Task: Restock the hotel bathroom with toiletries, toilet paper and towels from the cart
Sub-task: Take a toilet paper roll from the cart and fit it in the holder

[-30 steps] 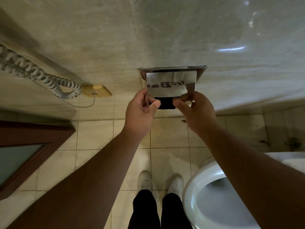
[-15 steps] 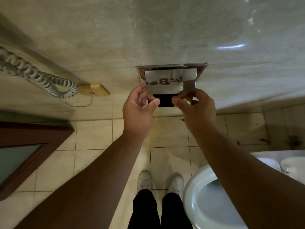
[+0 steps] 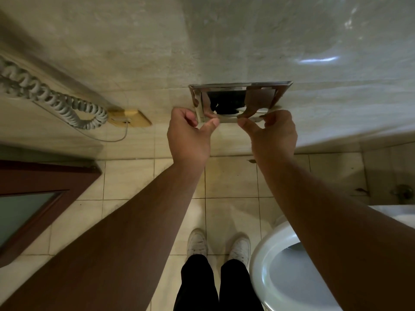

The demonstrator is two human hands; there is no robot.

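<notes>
Recessed chrome toilet-paper holder [image 3: 240, 84], wall-set. Left hand [image 3: 188, 135], right hand [image 3: 272, 133]: each pinching the lower edge of its mirrored flap [image 3: 228, 118]. Toilet [image 3: 262, 254] below-right of holder; coiled cord [image 3: 56, 99] left.

Frame centre: chrome recessed holder [image 3: 240, 84] in wall, flap [image 3: 226, 118] tilted outward. Left hand [image 3: 188, 133] pinches flap's lower left corner, right hand [image 3: 274, 133] its lower right edge. Coiled cord [image 3: 56, 102] upper left; toilet bowl [image 3: 260, 261] lower right.

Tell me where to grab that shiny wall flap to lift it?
Pinch the flap by its free bottom edge from below, near its corners, like the left hand and right hand. It hinges from the frame above, so only the bottom swings out.
</notes>
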